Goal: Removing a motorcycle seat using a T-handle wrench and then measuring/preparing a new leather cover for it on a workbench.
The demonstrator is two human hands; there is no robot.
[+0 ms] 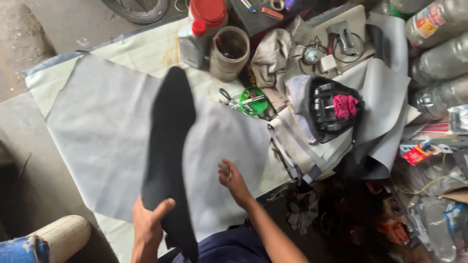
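Note:
My left hand (147,226) grips the lower end of a long black piece of material (168,146), shaped like a seat cover, and holds it up over a large grey sheet (102,131) spread on the work surface. My right hand (233,179) rests on the grey sheet near its front right part, fingers loosely curled with nothing in them. The black piece hides the middle of the grey sheet.
A black seat base (327,108) with a pink rag (345,106) lies on folded grey sheets to the right. Behind it stand a brown cup (229,52), a bottle with a red cap (195,41), a green tape roll (253,101) and scissors. Plastic bottles (438,58) crowd the right edge.

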